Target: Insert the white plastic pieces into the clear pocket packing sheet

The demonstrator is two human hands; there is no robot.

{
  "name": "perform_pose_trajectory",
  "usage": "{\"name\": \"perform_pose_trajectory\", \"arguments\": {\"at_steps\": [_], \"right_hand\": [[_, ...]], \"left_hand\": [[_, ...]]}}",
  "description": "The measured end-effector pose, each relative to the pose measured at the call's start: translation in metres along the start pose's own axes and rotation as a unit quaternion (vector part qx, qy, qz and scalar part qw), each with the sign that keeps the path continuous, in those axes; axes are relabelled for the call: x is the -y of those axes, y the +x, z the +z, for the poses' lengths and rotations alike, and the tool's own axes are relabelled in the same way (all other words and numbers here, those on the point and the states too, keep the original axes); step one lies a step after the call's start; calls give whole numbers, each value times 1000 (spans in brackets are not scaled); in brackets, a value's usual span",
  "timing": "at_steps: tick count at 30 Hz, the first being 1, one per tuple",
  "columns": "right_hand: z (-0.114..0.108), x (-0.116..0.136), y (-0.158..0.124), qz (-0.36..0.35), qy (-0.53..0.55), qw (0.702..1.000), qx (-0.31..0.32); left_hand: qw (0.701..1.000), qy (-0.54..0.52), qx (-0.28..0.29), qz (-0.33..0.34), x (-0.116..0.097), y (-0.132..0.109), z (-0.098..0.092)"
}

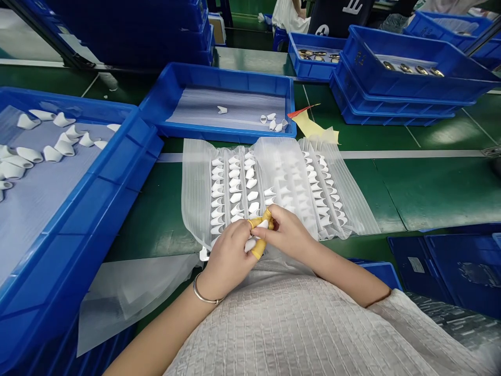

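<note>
My left hand (234, 249), with yellow finger covers and a bracelet at the wrist, is closed around small white pieces (250, 244). Touching it from the right, my right hand (285, 230) pinches at a white piece (262, 225) between yellow-covered fingertips. Both hands meet just above the near edge of a translucent ribbed plastic sheet (198, 193). Rows of white angled, hollow pieces (235, 183) lie in its channels. A folded flap (274, 156) of the plastic covers some middle rows, which show only faintly. Fingers partly hide what I hold.
On the left, a large blue bin (117, 151) holds many loose white pieces. Behind the sheet stands a blue tray (230, 137) with several pieces. Stacked blue bins (399, 99) with shiny metal parts sit at back right. Yellow paper (313, 125) lies beside the tray.
</note>
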State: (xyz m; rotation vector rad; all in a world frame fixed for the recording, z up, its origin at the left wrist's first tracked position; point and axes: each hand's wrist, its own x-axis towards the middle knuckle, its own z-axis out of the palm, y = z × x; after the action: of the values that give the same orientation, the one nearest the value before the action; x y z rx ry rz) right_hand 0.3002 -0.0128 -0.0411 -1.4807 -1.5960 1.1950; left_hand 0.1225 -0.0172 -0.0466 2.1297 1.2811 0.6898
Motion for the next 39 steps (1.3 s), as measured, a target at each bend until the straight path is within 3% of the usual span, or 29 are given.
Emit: {"name": "perform_pose_trajectory", "arguments": {"at_steps": [3, 6, 9, 18, 25, 31, 39], "right_hand": [[-1, -4, 5, -7, 73, 997, 21], [-3, -11, 10, 39, 200, 978, 48], [-5, -16, 11, 68, 256, 964, 34], [-11, -17, 7, 57, 277, 959, 25], [-8, -9, 4, 24, 252, 965, 71], [-8, -12, 3, 17, 298, 951, 82], [-4, -17, 1, 34, 269, 960, 65]], "left_hand": [[1000, -21, 8, -6, 0, -1, -1], [998, -66, 10, -12, 2, -3, -1], [994, -107, 5, -23, 2, -3, -3], [963, -243, 16, -114, 2, -2, -1], [988, -132, 22, -71, 6, -2, -1], [961, -251, 16, -117, 9, -4, 3], [986, -150, -15, -68, 10, -4, 2]]}}
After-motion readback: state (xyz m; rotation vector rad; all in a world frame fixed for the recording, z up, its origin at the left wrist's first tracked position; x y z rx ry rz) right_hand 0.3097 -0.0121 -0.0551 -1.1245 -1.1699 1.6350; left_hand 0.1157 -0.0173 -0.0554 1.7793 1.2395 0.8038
